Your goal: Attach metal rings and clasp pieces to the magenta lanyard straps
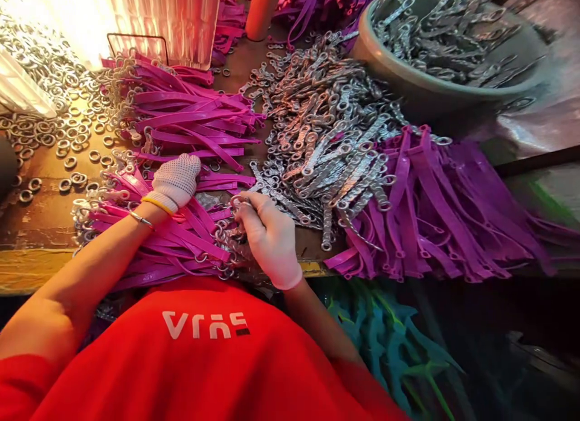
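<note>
My left hand [177, 178], in a dotted white glove with a yellow cuff, is closed over the pink straps [194, 237]. Its fingertips are hidden, so what lies inside the fist does not show. To its right, my right hand [269, 234] wears a plain white glove. Thumb and fingers pinch what looks like a metal ring [236, 201], partly covered by the fingertips. Below the hands, the straps carry metal rings at their ends. Another bundle of pink straps [194, 116] lies beyond my left hand.
Loose metal rings [77, 131] spread across the left of the table. Flat silver links [317, 131] are heaped to the right, beside a grey tub [369, 46] holding more. Purple straps [426, 209] hang over the right edge. A ribbed translucent container [167, 22] stands behind.
</note>
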Action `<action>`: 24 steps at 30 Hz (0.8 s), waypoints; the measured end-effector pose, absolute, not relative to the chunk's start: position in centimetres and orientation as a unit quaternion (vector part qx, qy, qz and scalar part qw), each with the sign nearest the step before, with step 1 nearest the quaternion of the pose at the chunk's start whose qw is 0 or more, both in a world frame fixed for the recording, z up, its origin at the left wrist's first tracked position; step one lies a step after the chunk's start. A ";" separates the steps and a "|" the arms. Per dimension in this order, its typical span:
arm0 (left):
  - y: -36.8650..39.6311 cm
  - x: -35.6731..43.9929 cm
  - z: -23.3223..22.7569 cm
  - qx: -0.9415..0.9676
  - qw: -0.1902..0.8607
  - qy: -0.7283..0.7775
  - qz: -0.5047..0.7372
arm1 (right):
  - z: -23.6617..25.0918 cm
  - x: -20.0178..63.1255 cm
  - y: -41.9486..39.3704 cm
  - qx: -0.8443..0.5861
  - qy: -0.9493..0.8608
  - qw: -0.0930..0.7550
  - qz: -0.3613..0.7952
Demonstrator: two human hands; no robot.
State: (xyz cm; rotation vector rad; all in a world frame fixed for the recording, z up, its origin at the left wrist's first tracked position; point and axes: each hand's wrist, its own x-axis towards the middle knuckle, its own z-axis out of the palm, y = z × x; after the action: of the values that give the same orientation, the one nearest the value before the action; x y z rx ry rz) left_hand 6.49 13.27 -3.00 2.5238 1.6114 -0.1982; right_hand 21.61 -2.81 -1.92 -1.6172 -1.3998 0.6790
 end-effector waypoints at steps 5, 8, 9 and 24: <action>14.1 7.2 -0.9 0.846 0.105 0.513 -0.105 | -1.8 22.0 -1.9 -0.622 -0.536 0.478 0.311; 15.4 7.0 0.2 0.857 0.126 0.492 -0.089 | -1.6 21.8 -1.6 -0.630 -0.540 0.479 0.287; 15.6 6.7 0.3 0.859 0.137 0.488 -0.080 | -1.6 21.7 -1.6 -0.634 -0.542 0.477 0.276; 8.2 2.0 -0.4 0.628 0.582 0.461 0.232 | -1.5 19.2 0.0 -0.574 -0.730 0.329 0.170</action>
State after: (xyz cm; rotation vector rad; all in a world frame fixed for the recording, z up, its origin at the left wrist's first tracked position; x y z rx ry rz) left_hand 1.96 8.21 -0.41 1.4661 1.0774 0.5421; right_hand 19.23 -0.04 -1.46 -1.5016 -1.9103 0.4453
